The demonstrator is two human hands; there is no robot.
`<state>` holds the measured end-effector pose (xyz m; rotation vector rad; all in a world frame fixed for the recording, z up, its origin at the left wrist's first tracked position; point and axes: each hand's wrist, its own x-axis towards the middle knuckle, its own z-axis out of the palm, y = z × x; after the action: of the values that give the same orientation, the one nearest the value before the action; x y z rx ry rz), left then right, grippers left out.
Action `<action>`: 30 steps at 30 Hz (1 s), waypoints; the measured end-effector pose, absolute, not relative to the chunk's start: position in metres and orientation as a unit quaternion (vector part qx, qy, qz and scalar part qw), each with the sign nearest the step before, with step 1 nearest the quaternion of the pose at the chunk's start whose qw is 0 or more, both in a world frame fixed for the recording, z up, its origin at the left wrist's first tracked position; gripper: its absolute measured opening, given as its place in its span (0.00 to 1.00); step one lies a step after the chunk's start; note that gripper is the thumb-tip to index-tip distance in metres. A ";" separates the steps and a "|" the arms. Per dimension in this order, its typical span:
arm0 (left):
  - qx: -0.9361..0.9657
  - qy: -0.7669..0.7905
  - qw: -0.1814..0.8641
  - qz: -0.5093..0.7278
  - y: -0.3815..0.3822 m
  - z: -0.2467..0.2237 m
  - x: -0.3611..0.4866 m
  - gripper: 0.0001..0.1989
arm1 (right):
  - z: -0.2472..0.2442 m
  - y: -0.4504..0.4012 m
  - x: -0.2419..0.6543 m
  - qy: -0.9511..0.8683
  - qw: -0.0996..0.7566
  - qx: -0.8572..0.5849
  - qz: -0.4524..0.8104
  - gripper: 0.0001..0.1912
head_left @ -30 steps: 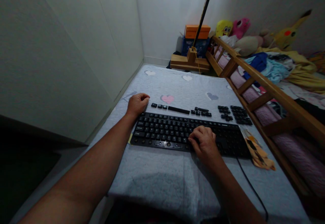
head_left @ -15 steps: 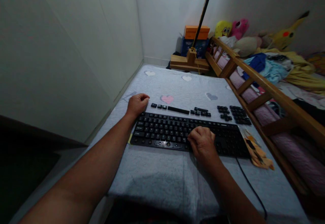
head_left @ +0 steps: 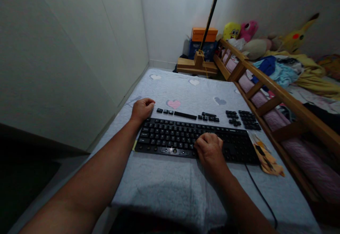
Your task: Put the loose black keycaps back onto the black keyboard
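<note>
A black keyboard (head_left: 170, 133) lies on the cloth-covered table, with keys absent along its bottom row and at its right part. My right hand (head_left: 209, 147) is over its middle, fingers pinched together at the lower rows; whatever is between the fingertips is hidden. My left hand (head_left: 142, 109) rests at the keyboard's upper left corner, fingers curled, their tips turned away, so any held thing is out of sight. Behind the keyboard lie a long black spacebar (head_left: 185, 115), small loose keys (head_left: 165, 111), more keys (head_left: 208, 118) and grouped keys (head_left: 249, 120) at the right.
An orange cloth (head_left: 271, 163) with small tools on it lies right of the keyboard. The keyboard's cable (head_left: 261, 195) runs to the front edge. A wooden bed rail (head_left: 265, 81) borders the table's right side; a wooden stand (head_left: 198, 64) is beyond the far edge.
The whole view has shifted slightly. Both hands keep nearly the same places at the keyboard.
</note>
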<state>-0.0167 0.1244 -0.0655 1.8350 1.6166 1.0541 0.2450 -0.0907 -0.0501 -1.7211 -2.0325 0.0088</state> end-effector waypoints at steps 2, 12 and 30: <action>0.669 0.588 0.240 0.387 0.125 -0.066 -0.017 0.14 | -0.047 -0.092 0.246 -0.743 0.247 -0.622 0.014 0.06; 0.674 0.578 0.247 0.389 0.125 -0.065 -0.016 0.13 | -0.015 -0.062 0.282 -0.678 0.268 -0.684 -0.028 0.06; 0.670 0.579 0.257 0.387 0.125 -0.065 -0.016 0.14 | -0.018 0.061 0.319 -0.666 0.037 -0.745 -0.006 0.06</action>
<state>-0.0165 0.1248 -0.0655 1.8193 1.5708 1.0492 0.3193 0.0605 -0.0179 -2.2871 -2.0454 -0.0194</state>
